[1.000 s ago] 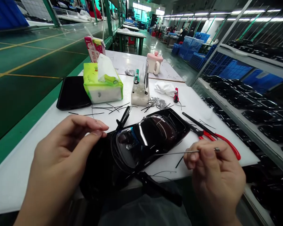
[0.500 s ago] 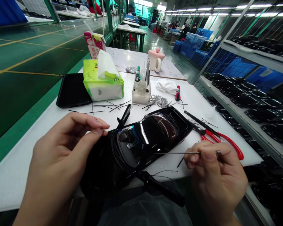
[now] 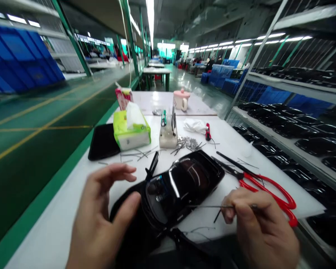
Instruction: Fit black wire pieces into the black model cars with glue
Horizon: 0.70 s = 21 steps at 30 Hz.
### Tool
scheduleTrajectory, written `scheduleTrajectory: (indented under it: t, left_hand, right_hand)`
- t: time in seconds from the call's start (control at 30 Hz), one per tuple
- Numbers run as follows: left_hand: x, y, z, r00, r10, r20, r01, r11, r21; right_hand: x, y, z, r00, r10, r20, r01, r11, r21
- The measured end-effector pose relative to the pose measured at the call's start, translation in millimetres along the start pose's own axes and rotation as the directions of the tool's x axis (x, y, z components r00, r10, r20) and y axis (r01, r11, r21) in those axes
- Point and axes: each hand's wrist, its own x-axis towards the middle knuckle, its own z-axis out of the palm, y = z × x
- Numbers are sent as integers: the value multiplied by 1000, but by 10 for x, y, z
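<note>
A glossy black model car (image 3: 182,178) lies at an angle on the white tabletop in front of me. One door (image 3: 153,164) stands out on the far side, and a dark panel (image 3: 184,243) juts out on the near side. My left hand (image 3: 106,213) is at the car's front end, thumb and fingers apart with nothing between them. Pinched in my right hand (image 3: 260,224) is a thin metal rod (image 3: 212,206), its tip near the car's near side. Whether the tip touches the car I cannot tell.
Red-handled scissors (image 3: 268,186) lie to the right. Farther back are a tissue pack (image 3: 133,138), a black tray (image 3: 103,142), a holder (image 3: 168,139), small silver pieces (image 3: 188,143), a red cutter (image 3: 208,132) and a lidded mug (image 3: 181,100). A rack of black parts (image 3: 291,127) stands right.
My left thumb and fingers have parted from a pinch. The right hand keeps its pinch on the rod. The camera has tilted up, so the table sits lower in view.
</note>
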Motion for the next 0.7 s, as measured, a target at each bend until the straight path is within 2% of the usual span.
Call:
scheduleTrajectory:
  t: [0.03,0.07,0.1,0.13,0.17,0.23,0.33,0.43,0.6,0.7]
  left_hand:
    - [-33,6,-20,994,56,91,-70,984,163]
    - [-69,9,-27,964,128,233,-190,945,266]
    - [-105,10,-17,905,197,378,-319,901,293]
    - [-138,9,11,873,203,443,-367,873,322]
    - [-165,5,52,861,195,470,-390,846,364]
    - [-190,-7,153,842,232,486,-448,802,394]
    - [-166,-12,269,815,297,498,-507,783,361]
    - [-146,28,309,832,225,507,-450,808,381]
    - [-205,81,362,895,190,404,-376,808,454]
    - [-206,4,303,885,204,418,-407,775,484]
  right_hand:
    - [66,-29,-31,1000,-24,14,23,999,28]
    - [155,-63,-60,999,-46,17,45,997,56]
    - [268,-101,-82,998,-65,12,64,995,78]
    - [404,-137,-95,996,-85,8,84,993,89]
    - [560,-164,-94,995,-101,3,100,992,74]
    - [908,-165,-36,985,-168,35,168,986,-1]
    - [1413,-10,189,958,-196,211,233,958,-169]
    - [1764,207,496,936,-156,315,243,934,-262]
    - [1995,434,889,900,0,437,222,862,-457]
    - [1999,471,941,830,123,543,230,812,-536]
